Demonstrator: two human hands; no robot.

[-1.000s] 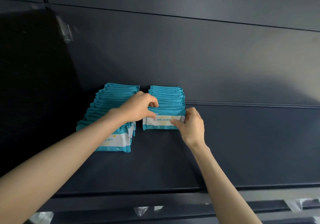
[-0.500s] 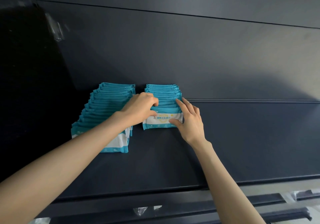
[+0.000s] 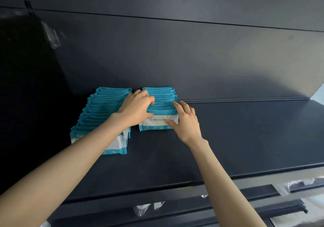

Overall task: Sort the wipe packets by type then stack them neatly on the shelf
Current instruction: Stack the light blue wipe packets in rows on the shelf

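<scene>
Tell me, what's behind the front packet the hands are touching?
More teal packets line up behind the front packet, only top edges showing. Their fronts are covered, and the left hand hides some.

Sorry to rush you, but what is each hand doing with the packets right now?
Left hand: fingers curled over the right row of packets, gripping it.
Right hand: open, straight fingers pressing that row's side.

A dark back panel (image 3: 175, 60) rises behind. A clear plastic clip (image 3: 52, 38) hangs at upper left. Below, crinkled clear plastic (image 3: 301, 183) lies beside dark rails (image 3: 259, 190).
</scene>
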